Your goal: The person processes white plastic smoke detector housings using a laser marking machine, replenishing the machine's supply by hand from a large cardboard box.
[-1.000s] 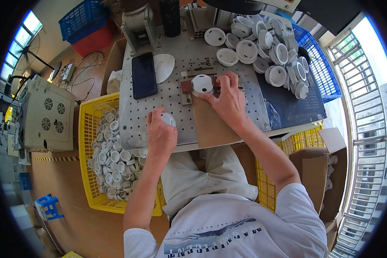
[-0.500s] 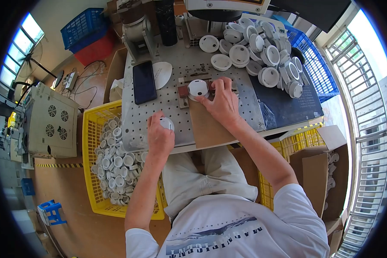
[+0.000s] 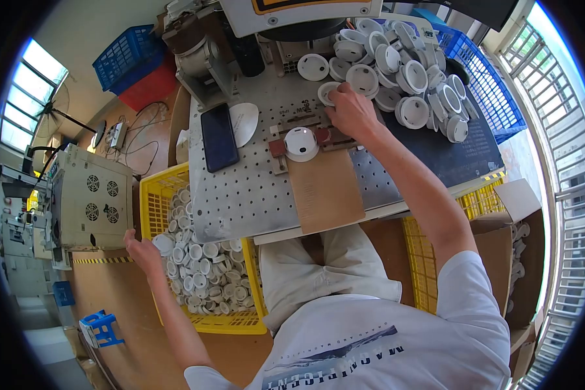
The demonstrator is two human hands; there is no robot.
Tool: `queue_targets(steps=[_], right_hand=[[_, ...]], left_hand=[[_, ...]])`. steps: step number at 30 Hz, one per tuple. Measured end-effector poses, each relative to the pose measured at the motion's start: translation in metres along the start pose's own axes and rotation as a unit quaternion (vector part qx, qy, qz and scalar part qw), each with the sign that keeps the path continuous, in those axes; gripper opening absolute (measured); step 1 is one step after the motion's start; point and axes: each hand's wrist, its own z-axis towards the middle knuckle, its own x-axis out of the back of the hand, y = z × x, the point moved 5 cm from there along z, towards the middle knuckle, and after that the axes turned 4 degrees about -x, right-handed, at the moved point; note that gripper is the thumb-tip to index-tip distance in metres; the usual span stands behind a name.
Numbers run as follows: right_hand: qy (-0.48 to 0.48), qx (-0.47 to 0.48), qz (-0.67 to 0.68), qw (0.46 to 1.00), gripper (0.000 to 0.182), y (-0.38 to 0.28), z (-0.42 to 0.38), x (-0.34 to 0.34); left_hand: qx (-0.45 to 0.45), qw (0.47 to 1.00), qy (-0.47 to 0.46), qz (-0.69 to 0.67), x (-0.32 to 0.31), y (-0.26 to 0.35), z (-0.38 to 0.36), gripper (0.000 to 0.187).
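Observation:
My right hand (image 3: 353, 112) reaches to the near edge of the lid pile, its fingers closed on the edge of a white lid (image 3: 327, 93). Over the yellow basket's left side, my left hand (image 3: 144, 253) has its fingers apart. Beside its thumb is a white lid (image 3: 163, 244), seemingly out of its grip. Another white lid (image 3: 301, 143) sits in the fixture on the perforated metal plate (image 3: 240, 201), between reddish-brown blocks (image 3: 324, 136). A brown cardboard piece (image 3: 328, 192) lies in front of the fixture.
Many white lids (image 3: 413, 77) are heaped at the back right. A dark phone (image 3: 219, 138) and a white disc (image 3: 244, 123) lie on the plate's left. The yellow basket (image 3: 208, 323) holds many small white parts. A machine head (image 3: 299, 14) overhangs the back.
My left hand has moved left and down from the plate to the basket with the lid. My right hand has left the fixture and moved back to the pile. The view has shifted slightly.

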Motion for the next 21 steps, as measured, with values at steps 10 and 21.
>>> queue_targets(steps=[10,21], right_hand=[[-0.036,-0.159,0.296,0.941,0.025,0.012,-0.077,0.072],[-0.020,-0.072,0.138,0.988,0.052,0.024,-0.151,0.084]], left_hand=[[-0.318,0.918,-0.139,-0.191,-0.043,0.306,-0.034,0.009],[-0.497,0.831,-0.219,-0.118,-0.076,0.416,-0.111,0.011]])
